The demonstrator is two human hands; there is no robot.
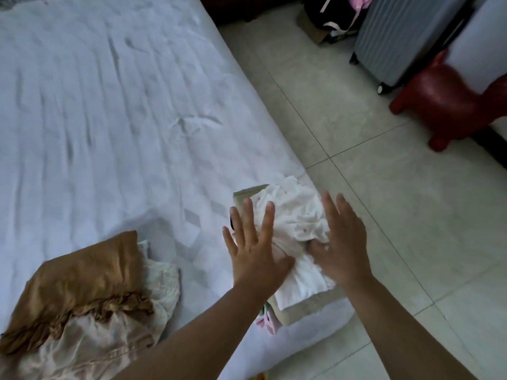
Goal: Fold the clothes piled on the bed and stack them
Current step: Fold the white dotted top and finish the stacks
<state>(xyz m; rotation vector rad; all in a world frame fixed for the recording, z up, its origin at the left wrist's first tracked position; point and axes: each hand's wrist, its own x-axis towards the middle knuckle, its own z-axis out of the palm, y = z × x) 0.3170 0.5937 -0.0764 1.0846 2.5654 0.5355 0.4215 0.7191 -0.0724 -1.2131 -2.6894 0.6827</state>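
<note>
A folded white garment (296, 215) lies on top of a small stack of folded clothes (301, 307) at the bed's near right corner. My left hand (252, 242) presses flat on the garment's left side with fingers spread. My right hand (343, 242) lies flat on its right side, fingers straight. An unfolded pile sits at the lower left: a brown satin piece (79, 278), a pale pink garment (90, 344) and a cream knitted one (164, 283).
The bed (109, 119) has a wrinkled white sheet and its edge runs diagonally beside a tiled floor (384, 215). A red stool (450, 105) and a grey suitcase (406, 37) stand at the upper right, with bags behind.
</note>
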